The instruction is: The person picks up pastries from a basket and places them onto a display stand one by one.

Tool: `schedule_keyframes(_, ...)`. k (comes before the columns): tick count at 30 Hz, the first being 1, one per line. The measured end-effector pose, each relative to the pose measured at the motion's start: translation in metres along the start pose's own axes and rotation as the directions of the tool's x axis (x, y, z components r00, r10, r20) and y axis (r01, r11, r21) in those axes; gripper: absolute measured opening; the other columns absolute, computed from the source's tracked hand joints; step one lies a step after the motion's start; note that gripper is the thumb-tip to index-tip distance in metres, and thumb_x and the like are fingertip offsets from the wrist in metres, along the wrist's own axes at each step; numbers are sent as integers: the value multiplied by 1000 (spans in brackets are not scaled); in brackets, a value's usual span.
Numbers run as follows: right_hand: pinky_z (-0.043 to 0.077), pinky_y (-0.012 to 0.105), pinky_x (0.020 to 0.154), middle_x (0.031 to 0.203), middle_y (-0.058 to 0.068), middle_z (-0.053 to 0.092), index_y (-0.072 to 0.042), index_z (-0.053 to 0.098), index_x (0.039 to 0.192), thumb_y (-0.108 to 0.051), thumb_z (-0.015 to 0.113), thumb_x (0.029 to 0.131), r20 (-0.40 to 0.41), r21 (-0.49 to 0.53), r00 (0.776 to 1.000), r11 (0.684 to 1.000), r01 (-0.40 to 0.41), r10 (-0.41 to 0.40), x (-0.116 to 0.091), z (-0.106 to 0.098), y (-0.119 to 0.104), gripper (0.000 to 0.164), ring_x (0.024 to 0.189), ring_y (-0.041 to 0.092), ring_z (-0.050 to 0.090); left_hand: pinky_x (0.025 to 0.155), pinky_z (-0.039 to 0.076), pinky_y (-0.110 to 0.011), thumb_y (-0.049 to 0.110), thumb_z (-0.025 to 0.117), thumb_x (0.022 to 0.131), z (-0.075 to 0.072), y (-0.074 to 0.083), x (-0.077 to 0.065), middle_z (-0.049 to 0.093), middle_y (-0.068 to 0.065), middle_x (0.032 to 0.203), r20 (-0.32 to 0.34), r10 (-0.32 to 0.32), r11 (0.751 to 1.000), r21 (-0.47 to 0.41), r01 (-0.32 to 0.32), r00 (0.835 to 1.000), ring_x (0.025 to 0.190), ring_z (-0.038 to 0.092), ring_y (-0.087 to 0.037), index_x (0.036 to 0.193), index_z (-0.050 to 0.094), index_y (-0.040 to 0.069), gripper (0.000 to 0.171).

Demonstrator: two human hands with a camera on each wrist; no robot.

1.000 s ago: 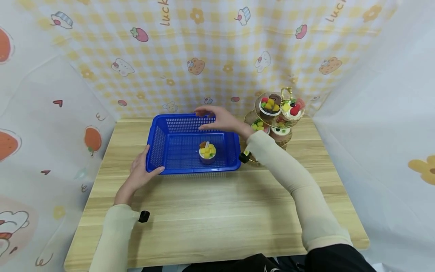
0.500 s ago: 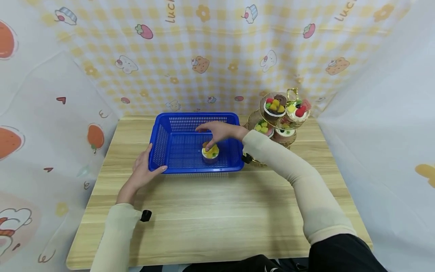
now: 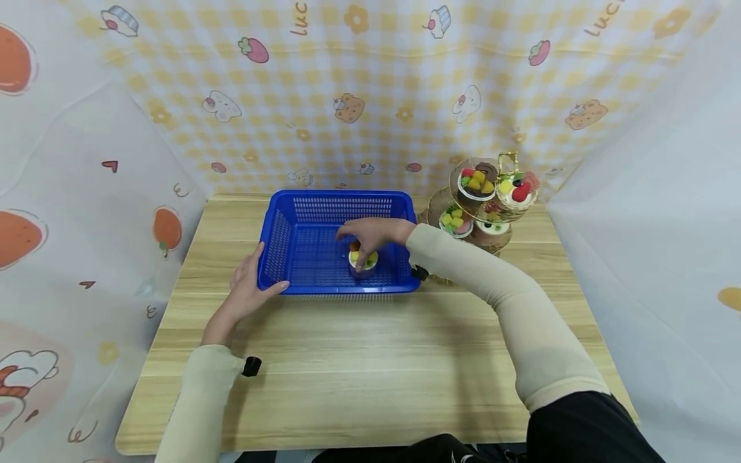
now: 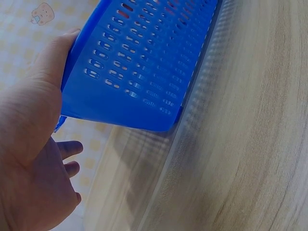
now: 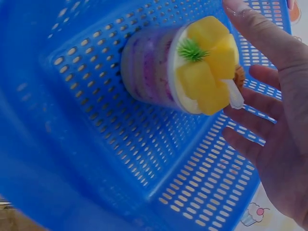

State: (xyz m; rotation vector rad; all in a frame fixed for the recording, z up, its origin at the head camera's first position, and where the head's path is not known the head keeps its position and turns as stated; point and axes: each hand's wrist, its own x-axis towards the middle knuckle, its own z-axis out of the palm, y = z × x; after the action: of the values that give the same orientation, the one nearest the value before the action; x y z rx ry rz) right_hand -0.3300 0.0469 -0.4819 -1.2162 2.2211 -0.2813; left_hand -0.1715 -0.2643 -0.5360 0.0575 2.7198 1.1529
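A clear dessert cup [image 5: 149, 67] with yellow fruit cubes, a green sprig and a brown biscuit stands inside the blue basket [image 3: 307, 257]. My right hand [image 3: 373, 236] is over it, thumb and fingers spread to either side of its top. In the right wrist view a gap shows between the fingers [image 5: 260, 110] and the cup. At the basket's front left corner rests my left hand [image 3: 247, 286]. Its thumb lies against the rim, and the other fingers are loosely extended along the left side, partly hidden behind the corner in the left wrist view.
A gold-trimmed tiered stand [image 3: 482, 215] holds several dessert cups just right of the basket, close to my right forearm. The wooden table [image 3: 359, 366] stretches in front of it. A patterned cloth [image 3: 405, 90] hangs behind.
My right hand has come down from above the basket's back rim to around the dessert cup. The left hand has stayed at the corner. The view has shifted slightly.
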Motion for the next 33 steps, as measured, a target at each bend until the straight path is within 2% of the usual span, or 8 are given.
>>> schedule_keyframes(5, 42, 41, 113, 146, 5, 49, -21, 46, 143, -58, 82, 72, -34, 29, 999, 1000, 9, -8, 4, -5, 0, 87, 135, 27, 48, 114, -6, -74, 49, 71, 87, 0, 0, 0, 5, -26, 165, -5, -3, 1000, -2, 3, 1000, 151, -3, -51, 159, -10, 27, 111)
schedule_keyframes(10, 41, 43, 112, 144, 12, 52, -15, 49, 141, -49, 85, 73, -70, 115, 998, 993, 9, -1, 3, -9, 5, 84, 134, 31, 49, 114, -5, -73, 47, 71, 88, -1, 1, 0, 4, -27, 165, 0, -2, 1000, 0, 2, 1000, 151, -3, -51, 159, -10, 26, 110)
schedule_keyframes(14, 40, 43, 114, 147, 12, 50, -15, 47, 143, -44, 86, 74, -39, 141, 999, 990, -28, 34, 1, -11, 5, 84, 137, 30, 47, 115, -6, -72, 46, 71, 88, -1, 0, 1, 4, -26, 165, -3, -4, 1000, -1, 4, 1000, 151, -3, -51, 159, -10, 27, 110)
schedule_keyframes(18, 38, 45, 116, 151, 10, 48, -16, 44, 147, -47, 86, 73, 18, 110, 996, 990, -87, 86, 0, -10, 2, 90, 140, 28, 45, 115, -7, -72, 46, 71, 88, -1, -1, 0, 4, -26, 165, -5, -5, 1000, -2, 5, 1000, 151, -4, -50, 159, -10, 27, 110)
schedule_keyframes(22, 45, 43, 108, 139, 7, 57, -11, 44, 145, -47, 86, 71, 52, 73, 991, 990, -123, 120, 0, -7, 0, 92, 127, 24, 54, 115, -7, -73, 47, 71, 88, 0, -2, 0, 4, -26, 166, -5, -2, 1000, -6, 2, 1000, 152, -4, -49, 159, -11, 28, 110)
schedule_keyframes(27, 52, 36, 90, 119, 4, 62, -10, 47, 133, -48, 86, 72, 94, 37, 982, 986, -165, 161, 2, 1, -2, 82, 102, 20, 59, 115, -6, -73, 47, 71, 88, 0, -1, 0, 5, -25, 166, -13, 1, 1000, -8, -1, 1000, 152, -4, -49, 159, -10, 28, 110)
schedule_keyframes(33, 53, 32, 82, 119, 5, 59, -13, 46, 125, -47, 85, 73, 119, 49, 975, 980, -193, 186, 5, 6, -2, 73, 97, 20, 57, 115, -7, -71, 47, 71, 88, 0, 0, -2, 4, -24, 166, -8, -9, 1000, -24, 9, 1000, 152, -5, -48, 159, -10, 28, 110)
